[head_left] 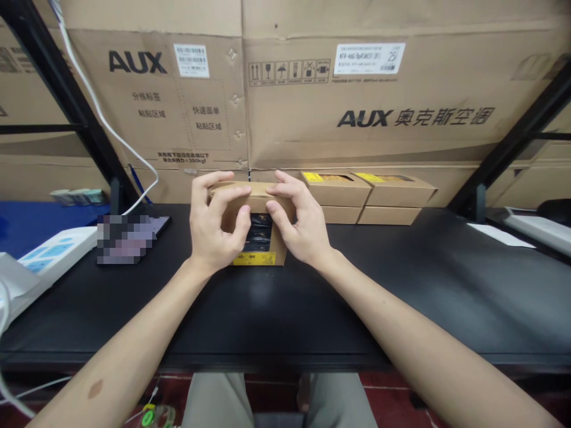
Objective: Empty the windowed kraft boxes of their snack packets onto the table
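A small brown cardboard box (279, 241) lies on the black table in front of me. Through an opening in its upper face, black wrapped packets (260, 232) are visible, and a yellow label (254, 258) marks its near end. My left hand (219, 220) grips the far end from the left, thumb and fingers bent around the edge. Opposite it, my right hand (300, 217) holds the same end with its thumb pressed below the edge and its fingers over the top. Part of the box's left side is hidden by my left hand.
Several similar boxes (361, 199) are stacked at the back right, against large AUX cartons (312, 137). A phone-like flat object (134, 238), a white power strip (57, 252) and a white cable (96, 110) are on the left. A white card (500, 235) lies far right.
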Tool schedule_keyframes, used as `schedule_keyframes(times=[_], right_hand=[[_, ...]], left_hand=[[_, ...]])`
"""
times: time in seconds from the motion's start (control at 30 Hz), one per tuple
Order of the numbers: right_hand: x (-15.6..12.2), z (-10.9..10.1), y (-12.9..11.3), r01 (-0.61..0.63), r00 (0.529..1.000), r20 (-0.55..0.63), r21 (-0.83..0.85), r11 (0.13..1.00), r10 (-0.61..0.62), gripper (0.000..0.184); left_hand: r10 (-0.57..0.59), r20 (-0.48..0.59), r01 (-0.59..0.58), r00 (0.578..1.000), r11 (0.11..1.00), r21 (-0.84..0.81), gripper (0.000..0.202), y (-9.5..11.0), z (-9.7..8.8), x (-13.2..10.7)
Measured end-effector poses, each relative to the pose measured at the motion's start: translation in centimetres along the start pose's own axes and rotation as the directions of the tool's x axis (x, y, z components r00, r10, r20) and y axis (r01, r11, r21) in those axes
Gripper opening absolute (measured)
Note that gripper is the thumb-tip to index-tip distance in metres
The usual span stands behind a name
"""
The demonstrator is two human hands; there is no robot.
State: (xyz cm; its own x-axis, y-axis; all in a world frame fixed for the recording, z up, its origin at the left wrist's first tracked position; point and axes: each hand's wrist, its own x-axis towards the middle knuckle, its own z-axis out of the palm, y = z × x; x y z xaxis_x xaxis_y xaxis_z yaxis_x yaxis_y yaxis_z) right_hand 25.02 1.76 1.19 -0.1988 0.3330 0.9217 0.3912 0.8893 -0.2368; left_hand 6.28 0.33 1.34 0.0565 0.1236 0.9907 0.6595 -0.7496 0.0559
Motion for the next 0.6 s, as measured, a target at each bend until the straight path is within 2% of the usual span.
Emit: schedule_keyframes(times=[0.27, 0.6], right_hand=[[0.09, -0.02, -0.14, -0.021, 0.999, 0.024, -0.009, 1.000, 0.021, 0.029], [0.18, 0.10, -0.31, -0.043, 0.998, 0.042, -0.024, 0.999, 0.044, 0.027]], left_hand=[[0.062, 0.003, -0.062, 0.998, 0.998, 0.006, 0.026, 0.04, -0.10, 0.06], [-0.019, 0.026, 0.018, 0.999, 0.999, 0.044, 0.017, 0.23, 0.03, -0.13]])
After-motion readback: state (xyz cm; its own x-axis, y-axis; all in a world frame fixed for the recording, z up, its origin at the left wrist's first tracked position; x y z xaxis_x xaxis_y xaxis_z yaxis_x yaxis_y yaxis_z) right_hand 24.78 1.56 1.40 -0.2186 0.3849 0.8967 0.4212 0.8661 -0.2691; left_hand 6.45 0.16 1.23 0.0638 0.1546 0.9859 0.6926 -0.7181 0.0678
